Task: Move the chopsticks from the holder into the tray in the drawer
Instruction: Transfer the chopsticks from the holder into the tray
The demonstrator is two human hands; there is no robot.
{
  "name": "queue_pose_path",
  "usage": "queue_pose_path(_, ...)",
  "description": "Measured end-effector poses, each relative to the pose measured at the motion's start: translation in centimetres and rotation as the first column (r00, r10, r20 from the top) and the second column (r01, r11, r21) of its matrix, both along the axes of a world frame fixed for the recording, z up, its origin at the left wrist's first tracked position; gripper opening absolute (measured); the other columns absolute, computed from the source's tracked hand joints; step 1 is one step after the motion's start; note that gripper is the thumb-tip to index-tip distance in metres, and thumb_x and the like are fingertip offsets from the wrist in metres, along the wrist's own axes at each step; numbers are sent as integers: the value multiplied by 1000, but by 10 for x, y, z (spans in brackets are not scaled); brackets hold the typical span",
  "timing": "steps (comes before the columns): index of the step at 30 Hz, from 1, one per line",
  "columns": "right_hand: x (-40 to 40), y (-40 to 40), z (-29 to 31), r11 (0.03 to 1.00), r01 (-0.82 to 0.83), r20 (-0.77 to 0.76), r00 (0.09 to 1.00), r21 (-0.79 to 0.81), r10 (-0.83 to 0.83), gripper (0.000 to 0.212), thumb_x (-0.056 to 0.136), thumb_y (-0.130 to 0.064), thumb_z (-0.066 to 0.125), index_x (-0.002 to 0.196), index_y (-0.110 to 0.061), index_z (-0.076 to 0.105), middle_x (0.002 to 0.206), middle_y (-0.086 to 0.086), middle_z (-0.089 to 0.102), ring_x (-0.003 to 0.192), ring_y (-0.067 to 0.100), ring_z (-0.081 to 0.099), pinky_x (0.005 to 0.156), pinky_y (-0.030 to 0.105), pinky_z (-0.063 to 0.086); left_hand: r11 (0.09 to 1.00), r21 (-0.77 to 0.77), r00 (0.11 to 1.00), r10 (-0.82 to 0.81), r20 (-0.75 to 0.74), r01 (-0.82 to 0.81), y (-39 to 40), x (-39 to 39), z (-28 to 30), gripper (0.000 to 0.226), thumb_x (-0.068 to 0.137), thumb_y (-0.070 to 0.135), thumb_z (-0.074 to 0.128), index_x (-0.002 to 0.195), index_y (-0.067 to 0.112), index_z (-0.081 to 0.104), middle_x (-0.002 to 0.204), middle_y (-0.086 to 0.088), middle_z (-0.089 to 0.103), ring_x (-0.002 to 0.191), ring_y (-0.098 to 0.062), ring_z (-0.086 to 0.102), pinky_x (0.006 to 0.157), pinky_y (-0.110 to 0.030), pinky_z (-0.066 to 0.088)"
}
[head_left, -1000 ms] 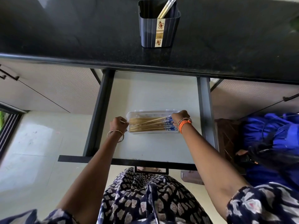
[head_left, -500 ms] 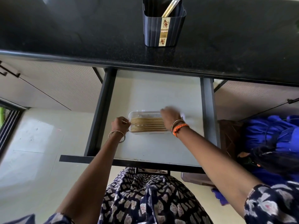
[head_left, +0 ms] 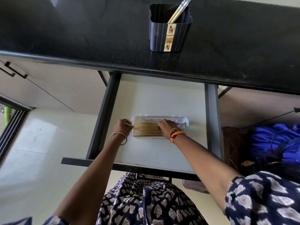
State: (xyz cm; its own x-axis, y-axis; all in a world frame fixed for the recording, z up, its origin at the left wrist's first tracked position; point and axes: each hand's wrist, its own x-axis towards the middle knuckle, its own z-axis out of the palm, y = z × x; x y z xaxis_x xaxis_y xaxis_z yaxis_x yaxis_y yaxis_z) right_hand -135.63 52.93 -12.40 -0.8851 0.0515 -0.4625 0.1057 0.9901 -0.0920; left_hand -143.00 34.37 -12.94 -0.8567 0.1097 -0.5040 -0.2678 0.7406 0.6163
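Note:
A clear plastic tray (head_left: pixel 186 123) lies in the open drawer (head_left: pixel 154 153) with several wooden chopsticks (head_left: pixel 146 129) laid flat in it, blue ends to the right. My right hand (head_left: pixel 165 127) rests on the right part of the bundle, fingers curled down over the sticks. My left hand (head_left: pixel 122 127) sits at the tray's left end, pinching the thin tip of one chopstick. On the black countertop (head_left: pixel 81 38) stands the dark holder (head_left: pixel 169 34), with a pair of chopsticks (head_left: pixel 177 11) leaning in its right corner.
Dark drawer rails (head_left: pixel 212 120) flank the drawer on both sides. Cabinet fronts with black handles (head_left: pixel 14 71) lie to the left. A blue cloth bundle (head_left: pixel 276 143) sits low on the right, beside a brown basket (head_left: pixel 233 146).
My right hand slid left from the blue ends onto the middle of the bundle, and the slanted chopstick now lies flat with the rest. The left hand stayed at the tray's left end.

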Motion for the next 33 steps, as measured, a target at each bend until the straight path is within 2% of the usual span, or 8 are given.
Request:
queue_pose_path(2,-9,2,15,999,34,-76,996,-32,-36,27,84,4,49,100,-10,65,106,15,67,97,35,67,75,34,49,999,12,993,-52,-104,53,7,-9,14,18,84,3,61,101,1,65,102,-21,71,93,-33,67,80,-29,50)
queue_pose_path(5,-33,16,58,990,101,-303,945,-98,-126,22,86,-9,50,99,-15,67,101,12,71,93,34,68,74,33,50,988,80,948,-106,-301,136,35,-37,55,20,86,4,54,101,3,66,102,-16,71,84,-24,65,71,-20,44)
queue_pose_path(8,-63,38,118,968,183,-550,797,-174,-250,19,84,-15,54,95,-20,70,93,7,74,88,32,69,69,31,51,950,163,853,-153,-500,266,73,-74,115,19,88,6,55,102,4,66,101,-13,71,81,-17,62,66,-6,42)
queue_pose_path(10,-86,58,158,940,232,-669,661,-250,-341,16,81,-17,57,90,-20,71,87,5,75,83,31,70,64,29,50,914,202,775,-164,-610,352,96,-98,155,21,85,2,55,103,4,67,101,-12,72,89,-21,67,76,-12,46)
queue_pose_path(13,-128,95,206,833,274,-691,467,-481,-552,15,80,-15,59,87,-18,73,83,3,75,79,24,71,66,31,57,874,204,675,-174,-717,442,124,-132,203,26,84,1,51,104,7,66,103,-9,73,96,-20,68,87,-24,52)
queue_pose_path(18,-203,159,223,571,346,-536,199,-745,-820,17,88,-8,58,95,-4,73,99,14,73,92,22,69,84,20,50,868,-24,569,-345,-747,496,150,-184,223,33,87,12,53,119,18,60,121,-9,64,113,-26,58,95,-36,48)
queue_pose_path(23,-257,185,207,488,440,-439,216,-754,-872,52,90,-26,57,45,-11,35,47,4,37,60,22,40,55,29,25,780,-292,476,-584,-657,554,147,-223,198,39,90,24,57,128,16,54,139,-7,51,142,-27,26,115,-46,28)
queue_pose_path(33,-298,200,191,370,374,-326,177,-850,-929,49,86,-25,66,43,-18,45,47,-4,44,45,7,39,49,22,34,762,-277,424,-579,-696,586,144,-240,190,32,88,26,60,119,16,62,136,-7,54,136,-25,38,111,-45,36)
